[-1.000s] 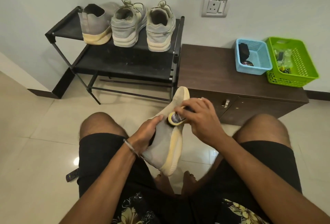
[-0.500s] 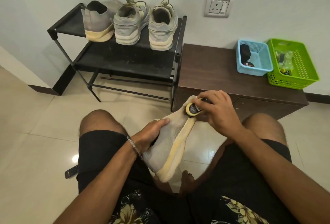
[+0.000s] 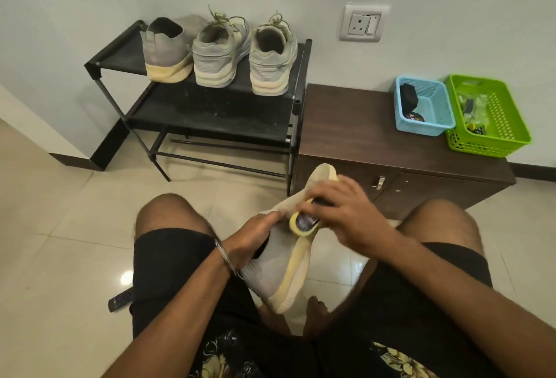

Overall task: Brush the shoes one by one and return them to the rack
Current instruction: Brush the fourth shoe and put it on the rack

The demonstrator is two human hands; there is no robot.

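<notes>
Between my knees I hold a grey knit shoe (image 3: 276,269) with a yellowish sole, toe pointing away. My left hand (image 3: 255,236) grips it at the collar, fingers tucked into the opening. My right hand (image 3: 346,215) grips a small yellow-rimmed brush (image 3: 302,224) and presses it against the shoe's upper near the middle. On the top shelf of the black rack (image 3: 210,118) stand three shoes, heels toward me: the matching grey knit shoe (image 3: 165,52) and a pair of grey laced sneakers (image 3: 240,55).
A low brown cabinet (image 3: 361,137) stands right of the rack, bearing a blue basket (image 3: 424,106) and a green basket (image 3: 487,115) with small items. A dark remote (image 3: 120,301) lies on the tiled floor by my left thigh. A wall socket (image 3: 364,22) is above.
My right hand has drawn the brush back from the shoe's toe toward its middle. The shoe has tilted slightly in my left hand.
</notes>
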